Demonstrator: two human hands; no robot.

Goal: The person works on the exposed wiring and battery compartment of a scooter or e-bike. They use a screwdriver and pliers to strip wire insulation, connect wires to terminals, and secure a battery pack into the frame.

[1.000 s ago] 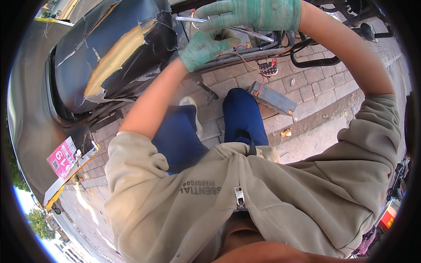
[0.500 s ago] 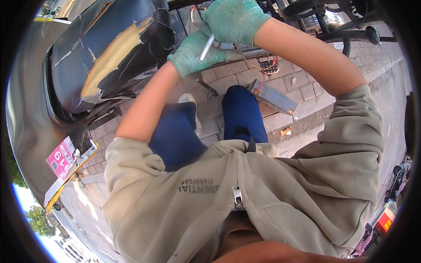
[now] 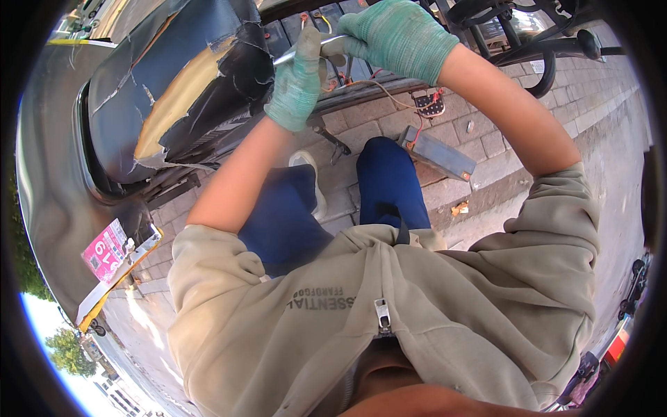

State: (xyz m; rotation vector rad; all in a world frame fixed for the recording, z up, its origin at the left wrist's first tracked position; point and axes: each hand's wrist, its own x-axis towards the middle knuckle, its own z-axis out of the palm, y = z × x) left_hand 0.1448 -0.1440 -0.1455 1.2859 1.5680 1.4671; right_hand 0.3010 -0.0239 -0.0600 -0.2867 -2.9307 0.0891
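Observation:
Green-gloved, my left hand is closed on a shiny metal tool at the edge of a vehicle's open battery compartment. My right hand, in a matching glove, grips the same tool from the upper right, its fingertips near my left thumb. Beneath and around the hands lie dark grey batteries with red terminals and thin wires. A torn black seat with yellow foam showing is just left of the hands. What the tool's far end touches I cannot make out.
A detached battery with a red wire lies on the brick paving beside my knee. A studded dark pedal hangs below the compartment. Black frame bars fill the upper right. A dented metal body panel with a pink sticker is at left.
Both hands have shifted and turned on the metal tool: it pointed down-left half a second ago and now lies flatter. My left hand is more upright; my right arm is lower than a second ago.

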